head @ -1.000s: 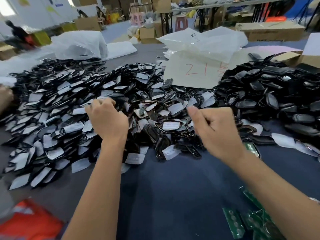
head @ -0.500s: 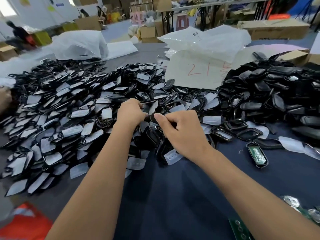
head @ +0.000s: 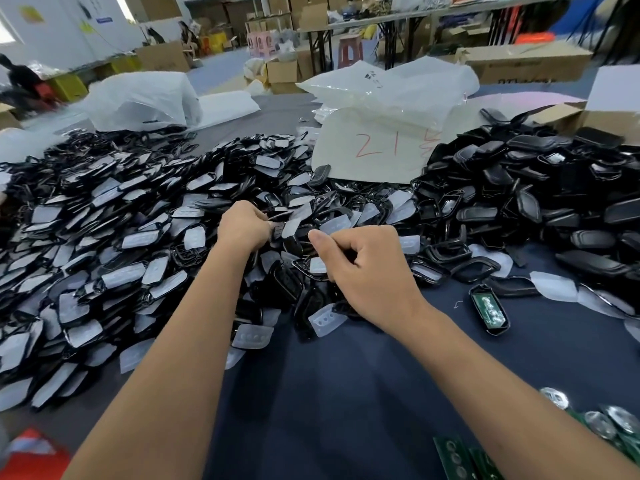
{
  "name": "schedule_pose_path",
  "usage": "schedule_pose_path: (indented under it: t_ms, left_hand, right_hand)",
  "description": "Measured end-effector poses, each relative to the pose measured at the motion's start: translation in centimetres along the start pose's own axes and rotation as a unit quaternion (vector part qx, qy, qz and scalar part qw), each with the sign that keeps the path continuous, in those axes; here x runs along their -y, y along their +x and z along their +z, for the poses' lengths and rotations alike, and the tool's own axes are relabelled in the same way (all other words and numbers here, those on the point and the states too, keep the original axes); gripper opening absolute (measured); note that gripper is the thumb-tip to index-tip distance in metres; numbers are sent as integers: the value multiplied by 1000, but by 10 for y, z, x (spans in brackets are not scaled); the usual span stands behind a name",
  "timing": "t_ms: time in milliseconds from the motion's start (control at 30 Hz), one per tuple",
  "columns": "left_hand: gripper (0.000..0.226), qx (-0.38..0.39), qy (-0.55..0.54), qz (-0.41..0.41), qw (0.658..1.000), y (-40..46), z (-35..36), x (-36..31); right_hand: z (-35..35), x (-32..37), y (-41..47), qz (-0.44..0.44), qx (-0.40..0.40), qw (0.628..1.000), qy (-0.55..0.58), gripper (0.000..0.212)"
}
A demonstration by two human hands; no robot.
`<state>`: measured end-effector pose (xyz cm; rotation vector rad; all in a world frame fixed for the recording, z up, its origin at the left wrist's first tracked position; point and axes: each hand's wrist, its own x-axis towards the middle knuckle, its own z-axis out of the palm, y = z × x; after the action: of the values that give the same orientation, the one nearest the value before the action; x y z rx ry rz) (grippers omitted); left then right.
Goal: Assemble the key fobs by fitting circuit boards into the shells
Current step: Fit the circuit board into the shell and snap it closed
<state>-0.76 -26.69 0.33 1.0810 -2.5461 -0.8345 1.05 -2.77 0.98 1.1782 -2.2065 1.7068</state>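
Head view: both hands reach into the shell pile point(head: 145, 258) on the bench point(head: 346, 393); left hand point(head: 244, 226) pinches a shell edge, right hand point(head: 367, 268) is curled, its hold hidden. Shells look light, stiff and glossy, best taken by the rim. One fitted fob point(head: 489, 312) lies right; boards point(head: 460, 459) sit near.

Two bare hands, the left hand point(head: 244, 227) and the right hand point(head: 369, 271), are reaching into one huge pile of black shells point(head: 114, 244), far too many to count. One shell with a green circuit board point(head: 489, 313) is lying apart on the right. Two white plastic bags point(head: 138, 98) are sitting at the far side.
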Motion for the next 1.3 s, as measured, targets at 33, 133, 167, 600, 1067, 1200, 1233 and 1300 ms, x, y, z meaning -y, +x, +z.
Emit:
schedule_pose_path:
  t_ms: [33, 133, 167, 600, 1067, 1200, 1233, 1300]
  left_hand:
    - [16, -3, -7, 0, 1000, 0, 0, 1]
    - [14, 15, -41, 10, 999, -2, 0, 2]
    - [14, 33, -67, 12, 997, -4, 0, 2]
    - [26, 40, -158, 77, 984, -31, -13, -16]
    - [10, -18, 25, 218, 975, -46, 5, -27]
    - [7, -23, 14, 210, 977, -44, 4, -24]
    - [8, -29, 8, 202, 979, -43, 4, -23]
    - [11, -31, -24, 172, 984, -38, 3, -20]
  right_hand:
    - [-3, 0, -1, 3, -2, 1000, 3, 64]
    - [-9, 0, -3, 17, -11, 1000, 17, 64]
    - [-11, 0, -4, 21, -17, 999, 22, 64]
    - [-35, -3, -18, 52, -60, 996, 37, 65]
    - [-44, -12, -26, 69, -67, 995, 32, 64]
    - [-43, -16, -27, 70, -63, 995, 39, 64]
    - [-42, -17, -28, 69, -62, 995, 38, 64]
    - [-40, -18, -27, 69, -61, 995, 37, 64]
